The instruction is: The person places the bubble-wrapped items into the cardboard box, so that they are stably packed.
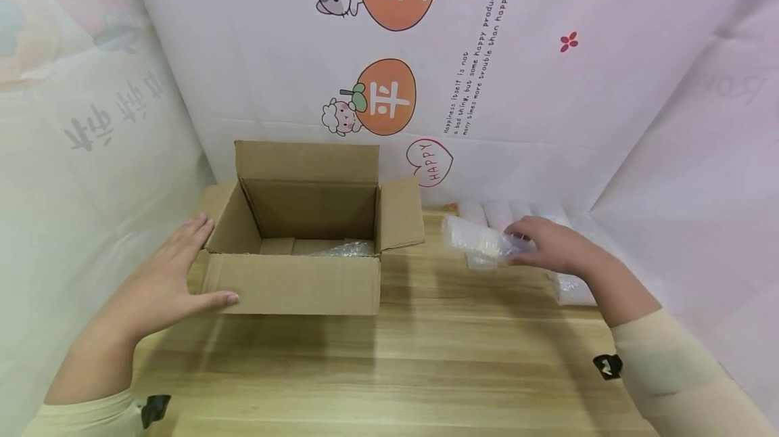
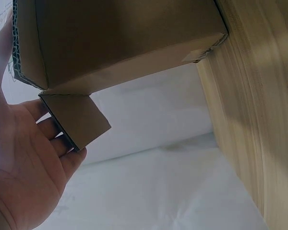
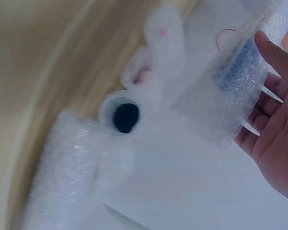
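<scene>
An open cardboard box [image 1: 292,285] stands on the table with its flaps folded outward. A piece of clear bubble wrap [image 1: 349,249] shows inside it; the front flap hides the rest of the floor. My left hand [image 1: 161,281] rests at the box's left front corner, thumb along the front flap. In the left wrist view its fingers lie behind a small side flap [image 2: 77,117]. Right of the box, my right hand [image 1: 550,245] grips a bubble-wrapped bundle [image 1: 471,237] above the table. Something dark blue shows through the wrap [image 3: 237,64] in the right wrist view.
Several more bubble-wrapped bundles [image 1: 572,289] lie on the wooden table [image 1: 450,356] at the back right, beneath and behind my right hand. One roll shows a dark round end [image 3: 126,118]. A printed white sheet [image 1: 517,72] stands behind, with white sheets at both sides.
</scene>
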Action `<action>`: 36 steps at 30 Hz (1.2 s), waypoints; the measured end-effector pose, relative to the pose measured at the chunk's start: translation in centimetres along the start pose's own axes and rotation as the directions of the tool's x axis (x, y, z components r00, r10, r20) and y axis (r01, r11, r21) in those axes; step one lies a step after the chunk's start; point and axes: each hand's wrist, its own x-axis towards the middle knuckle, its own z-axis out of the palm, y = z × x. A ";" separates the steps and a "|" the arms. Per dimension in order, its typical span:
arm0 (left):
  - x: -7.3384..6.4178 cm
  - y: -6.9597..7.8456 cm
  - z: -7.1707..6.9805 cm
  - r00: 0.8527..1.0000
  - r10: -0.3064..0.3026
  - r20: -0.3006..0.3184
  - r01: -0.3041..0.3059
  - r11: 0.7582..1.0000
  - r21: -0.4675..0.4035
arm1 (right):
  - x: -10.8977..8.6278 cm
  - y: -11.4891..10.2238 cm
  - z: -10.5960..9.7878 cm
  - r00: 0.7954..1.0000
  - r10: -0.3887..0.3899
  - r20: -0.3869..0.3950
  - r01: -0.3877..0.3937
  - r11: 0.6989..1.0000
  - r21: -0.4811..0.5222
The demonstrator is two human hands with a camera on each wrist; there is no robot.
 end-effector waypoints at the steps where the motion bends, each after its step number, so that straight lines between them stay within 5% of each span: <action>1: 0.0 0.0 0.0 1.000 0.000 0.000 0.000 1.000 -0.002 | 0.1 -0.1 -0.4 1.000 -0.003 -0.009 0.003 1.000 0.001; 19: 0.1 0.2 -0.1 1.000 -0.002 0.001 0.002 1.000 0.000 | 2.4 -1.4 -5.2 0.992 -0.036 -0.123 0.047 0.995 0.088; 36: 0.0 0.0 0.0 1.000 -0.002 0.001 0.002 1.000 0.004 | 7.2 -6.9 -9.8 0.984 -0.106 -0.146 0.117 0.991 0.072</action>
